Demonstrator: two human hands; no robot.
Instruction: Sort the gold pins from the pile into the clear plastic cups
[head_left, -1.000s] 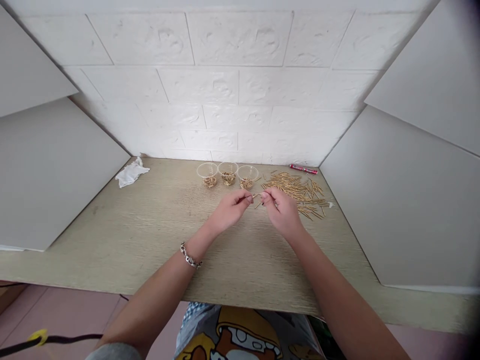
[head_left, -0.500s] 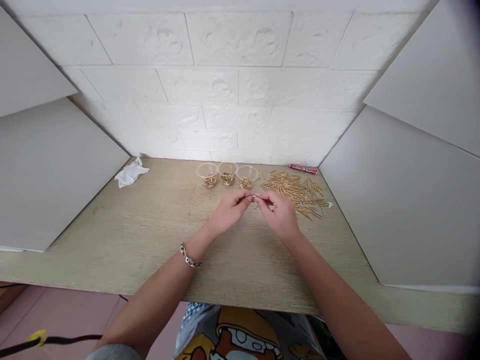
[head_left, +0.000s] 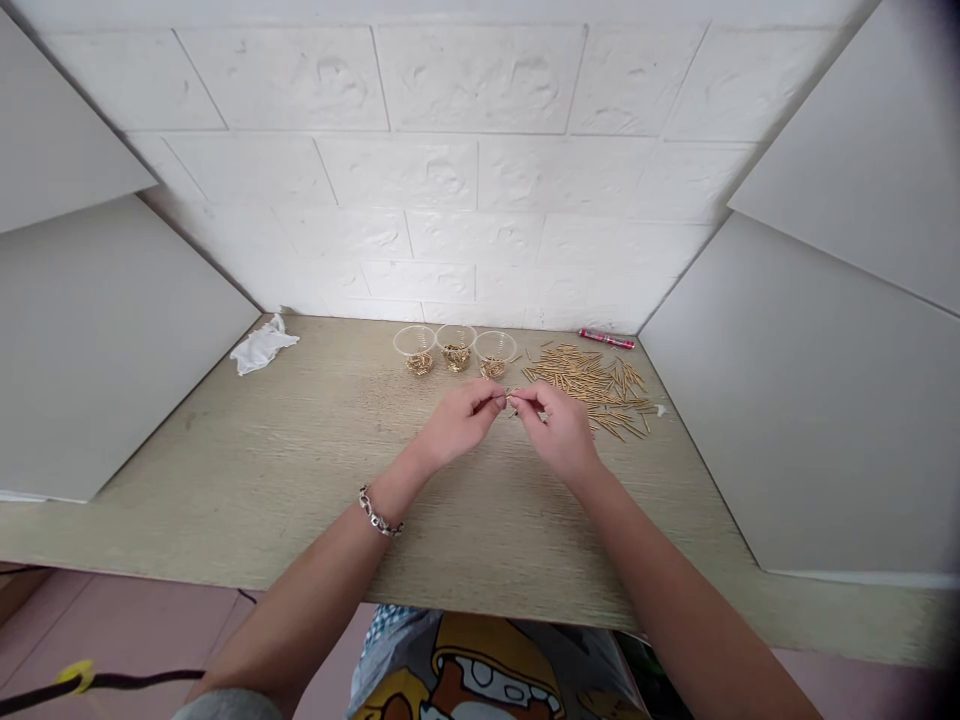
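My left hand and my right hand meet over the middle of the wooden table. Both are closed in a pinch on one small gold pin held between their fingertips. A spread pile of thin gold pins lies just right of the hands. Three clear plastic cups stand in a row behind the hands, each with small gold pieces in its bottom. A chain bracelet is on my left wrist.
A crumpled white tissue lies at the back left. A red pen-like stick rests against the white brick wall at the back right. Grey panels close in both sides of the table.
My right hand has moved left from the pile to meet my left hand, and both fingertips now pinch the same small pin.
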